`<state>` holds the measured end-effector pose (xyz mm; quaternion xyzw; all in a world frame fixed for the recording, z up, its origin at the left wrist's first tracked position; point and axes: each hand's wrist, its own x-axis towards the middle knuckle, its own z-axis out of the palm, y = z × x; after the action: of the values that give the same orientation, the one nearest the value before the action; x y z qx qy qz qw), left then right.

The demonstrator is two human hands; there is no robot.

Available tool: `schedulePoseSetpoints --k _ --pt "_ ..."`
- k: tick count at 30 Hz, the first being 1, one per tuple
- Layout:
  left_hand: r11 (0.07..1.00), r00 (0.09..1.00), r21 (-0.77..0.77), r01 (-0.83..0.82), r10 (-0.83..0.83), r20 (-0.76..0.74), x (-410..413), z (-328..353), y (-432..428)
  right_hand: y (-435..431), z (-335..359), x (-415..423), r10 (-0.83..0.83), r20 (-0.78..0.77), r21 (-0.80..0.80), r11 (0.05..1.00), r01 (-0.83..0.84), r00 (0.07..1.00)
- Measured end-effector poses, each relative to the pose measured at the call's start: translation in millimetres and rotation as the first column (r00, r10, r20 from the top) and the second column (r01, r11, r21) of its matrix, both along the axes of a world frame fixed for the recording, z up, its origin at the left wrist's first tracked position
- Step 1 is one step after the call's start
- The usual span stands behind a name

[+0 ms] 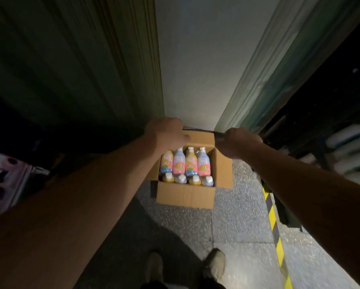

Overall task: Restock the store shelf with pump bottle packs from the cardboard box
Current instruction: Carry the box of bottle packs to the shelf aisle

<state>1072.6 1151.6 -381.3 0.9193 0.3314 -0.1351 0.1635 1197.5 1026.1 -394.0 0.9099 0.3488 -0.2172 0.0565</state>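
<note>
An open cardboard box (185, 196) stands on the speckled floor against a pale wall. Inside it, several pump bottle packs (185, 163) with pink, blue and yellow cartoon labels lie side by side, with white pump heads (208, 180) toward me. My left hand (166, 132) hovers over the box's far left corner, back of the hand up and fingers curled under. My right hand (237, 142) is closed near the far end of the right flap (224, 167), with something small and dark at its fingers. Whether either hand grips cardboard is hidden.
Hanging plastic strips (264, 80) frame the pale wall on the right, and a dark ribbed curtain (81, 69) on the left. A yellow-black floor stripe (274, 222) runs past dim shelves of white packs (350, 155). My shoes (214, 265) stand just behind the box.
</note>
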Motion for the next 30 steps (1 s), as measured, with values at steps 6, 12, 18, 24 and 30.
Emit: schedulePoseSetpoints --k 6,12,18,24,30 --pt "0.997 0.998 0.05 -0.058 0.058 -0.01 17.6 -42.6 -4.1 -6.1 -38.9 19.5 0.004 -0.029 0.009 1.0 -0.004 1.0" --pt "0.994 0.994 0.021 -0.108 0.109 -0.024 34.5 -98.3 4.1 1.3 -89.2 39.3 -0.078 -0.08 -0.012 0.997 0.078 0.994" --pt "0.991 0.991 0.002 -0.132 0.132 -0.036 49.2 -166.5 46.7 30.0 -165.6 50.1 -0.176 -0.137 -0.067 0.983 0.169 0.975" --pt "0.989 0.99 -0.036 -0.143 0.142 -0.011 69.4 -284.5 87.6 68.0 -282.3 65.8 -0.27 -0.204 -0.088 0.962 0.257 0.941" --pt "0.967 0.97 -0.091 -0.237 0.231 -0.077 98.9 -421.1 106.3 76.4 -412.6 109.9 -0.325 -0.143 -0.117 0.944 0.31 0.935"
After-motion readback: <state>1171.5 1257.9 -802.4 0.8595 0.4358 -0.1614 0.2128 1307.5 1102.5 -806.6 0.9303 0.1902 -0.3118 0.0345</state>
